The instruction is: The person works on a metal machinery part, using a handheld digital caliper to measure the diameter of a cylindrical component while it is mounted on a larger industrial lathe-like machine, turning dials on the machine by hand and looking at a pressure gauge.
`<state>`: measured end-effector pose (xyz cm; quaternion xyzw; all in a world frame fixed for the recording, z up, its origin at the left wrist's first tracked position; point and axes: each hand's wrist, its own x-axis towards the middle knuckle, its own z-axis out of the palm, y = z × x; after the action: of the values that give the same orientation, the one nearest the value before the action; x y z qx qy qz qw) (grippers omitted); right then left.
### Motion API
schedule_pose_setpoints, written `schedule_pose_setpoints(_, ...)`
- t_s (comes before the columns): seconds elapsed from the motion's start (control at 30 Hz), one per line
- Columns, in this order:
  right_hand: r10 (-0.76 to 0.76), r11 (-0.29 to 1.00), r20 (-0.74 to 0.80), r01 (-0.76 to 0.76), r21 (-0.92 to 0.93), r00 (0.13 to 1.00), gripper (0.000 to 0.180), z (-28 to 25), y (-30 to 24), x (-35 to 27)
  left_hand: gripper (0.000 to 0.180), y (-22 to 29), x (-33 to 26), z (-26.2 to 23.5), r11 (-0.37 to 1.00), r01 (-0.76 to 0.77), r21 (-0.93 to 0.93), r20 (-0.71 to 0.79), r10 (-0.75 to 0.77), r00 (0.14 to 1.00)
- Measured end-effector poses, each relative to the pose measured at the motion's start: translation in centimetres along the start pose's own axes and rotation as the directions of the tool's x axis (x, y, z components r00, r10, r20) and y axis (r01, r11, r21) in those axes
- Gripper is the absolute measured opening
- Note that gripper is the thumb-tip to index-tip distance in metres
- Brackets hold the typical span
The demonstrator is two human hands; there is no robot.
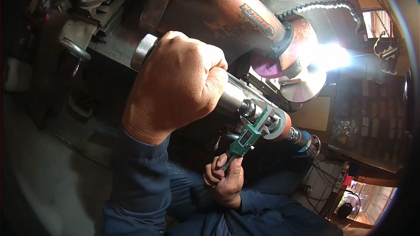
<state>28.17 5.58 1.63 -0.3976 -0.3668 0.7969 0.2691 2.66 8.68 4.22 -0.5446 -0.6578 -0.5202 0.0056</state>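
Observation:
My left hand [179, 74] is closed around a metal cylinder [230, 98] on the machine, its fingers mostly hidden behind the back of the hand. A knurled knob [143, 52] sticks out beyond that hand. My right hand [225, 181] pinches the beam of a green digital caliper [246, 141] from below. The caliper's jaws [265, 122] are at a small shiny shaft piece [249, 108] in line with the cylinder; whether they touch it I cannot tell. Beside the jaws is a grey-and-orange round collar [282, 124].
Above the shaft sits an orange machine housing [210, 13] with a purple-pink grinding wheel [267, 64]. A segmented hose [321, 5] arches beside a glaring lamp [330, 57]. A metal crank handle [75, 49] stands at left. At lower right are cables and a fan [345, 209].

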Motion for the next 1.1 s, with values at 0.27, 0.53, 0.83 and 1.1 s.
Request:
schedule_pose_setpoints(0.27, -0.008, 1.000, -0.023, 0.007, -0.022, 1.000, 0.052, 0.0, 0.1, 0.0, 0.010, 0.4, 0.2, -0.4, 0.999, 0.024, 0.025, 0.054, -0.025, 0.998)
schedule_pose_setpoints(0.53, -0.012, 0.998, -0.049, 0.009, -0.058, 0.999, 0.056, -0.4, 0.1, 0.0, 0.010, 0.4, 0.1, -0.2, 0.999, 0.025, 0.031, 0.030, -0.026, 0.999)
schedule_pose_setpoints(0.83, 0.048, 0.998, -0.100, -0.052, -0.040, 0.994, 0.057, -0.5, -0.8, -0.4, 0.017, 0.6, 0.1, -0.1, 0.994, 0.072, 0.078, 0.040, -0.075, 0.996)
schedule_pose_setpoints(1.1, 0.041, 0.999, -0.111, -0.044, -0.022, 0.993, 0.056, -0.9, -0.9, -0.2, 0.018, -0.5, 0.1, 1.5, 0.999, -0.025, -0.044, -0.067, 0.022, 0.998)
